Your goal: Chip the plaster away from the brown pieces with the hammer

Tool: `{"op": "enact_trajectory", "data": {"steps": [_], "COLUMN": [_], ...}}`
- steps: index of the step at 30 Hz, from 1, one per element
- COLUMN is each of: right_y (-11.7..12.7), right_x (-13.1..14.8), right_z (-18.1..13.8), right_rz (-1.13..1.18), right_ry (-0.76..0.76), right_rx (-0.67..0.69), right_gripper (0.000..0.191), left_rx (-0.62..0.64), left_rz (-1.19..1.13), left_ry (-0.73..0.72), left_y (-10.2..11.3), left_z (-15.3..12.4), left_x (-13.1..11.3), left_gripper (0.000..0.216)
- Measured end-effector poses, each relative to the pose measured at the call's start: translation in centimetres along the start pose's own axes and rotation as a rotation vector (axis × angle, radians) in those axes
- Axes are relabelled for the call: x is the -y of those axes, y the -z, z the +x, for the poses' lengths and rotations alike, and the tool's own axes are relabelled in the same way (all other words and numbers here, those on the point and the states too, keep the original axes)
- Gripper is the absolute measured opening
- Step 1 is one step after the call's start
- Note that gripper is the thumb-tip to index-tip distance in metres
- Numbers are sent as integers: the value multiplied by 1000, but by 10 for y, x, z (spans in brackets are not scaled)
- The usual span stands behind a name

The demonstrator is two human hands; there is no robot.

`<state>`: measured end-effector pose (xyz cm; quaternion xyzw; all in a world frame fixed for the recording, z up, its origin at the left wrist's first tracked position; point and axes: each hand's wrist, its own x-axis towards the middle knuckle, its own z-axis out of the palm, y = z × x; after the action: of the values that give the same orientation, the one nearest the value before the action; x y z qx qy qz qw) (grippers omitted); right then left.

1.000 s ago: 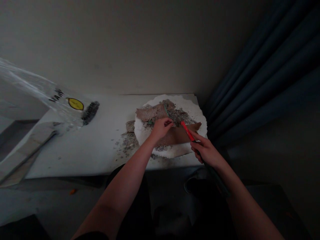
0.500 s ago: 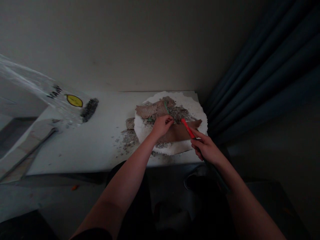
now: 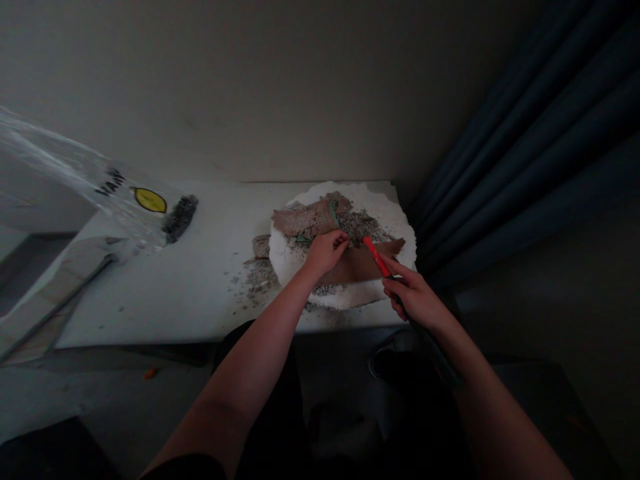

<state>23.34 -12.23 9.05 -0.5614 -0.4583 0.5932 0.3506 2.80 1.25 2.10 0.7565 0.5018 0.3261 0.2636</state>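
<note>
My left hand (image 3: 326, 252) is closed, its fingers pinched together over the grey rubble (image 3: 357, 223); what they hold, if anything, is too small to make out. My right hand (image 3: 407, 292) is wrapped round a long tool (image 3: 376, 255) with a red front part and a dark rear part running back along my forearm. The tool's red end points into the rubble, a little right of my left fingers. Below both hands lies a flat brown piece (image 3: 357, 265). Another brown, textured piece with a green edge (image 3: 303, 219) lies behind my left hand. All rest on a rough-edged white slab (image 3: 395, 220).
The slab stands on a white table (image 3: 175, 287), near its right end. Crumbs and a lump (image 3: 261, 247) lie left of it. A clear plastic bag (image 3: 143, 200) with dark bits is further left. A dark curtain (image 3: 525, 147) hangs at the right, and a wall is behind.
Almost nothing differs. My left hand has shifted very slightly to the right; the red-ended tool stays in place in my right hand.
</note>
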Motion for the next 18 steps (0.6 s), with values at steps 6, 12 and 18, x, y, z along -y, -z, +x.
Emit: {"op": "enact_trajectory", "data": {"steps": [6,12,18], "right_y": [-1,1,1], "right_x": [0,-1,1], "right_z": [1,1,0], "right_rz": [-1,-1,-11], "right_ry": [-15,0,-4], "right_rx": [-4,10,-3], "right_gripper": [71,72,72], "left_rx": [4,4,-4], "left_rz": [17,13,17], "left_ry": [-9,-34,-35], "left_y": [-1,-1,-2], "left_z": [-1,-2,-2], "left_x": [-1,-1,1], "left_gripper": [10,10,11]}}
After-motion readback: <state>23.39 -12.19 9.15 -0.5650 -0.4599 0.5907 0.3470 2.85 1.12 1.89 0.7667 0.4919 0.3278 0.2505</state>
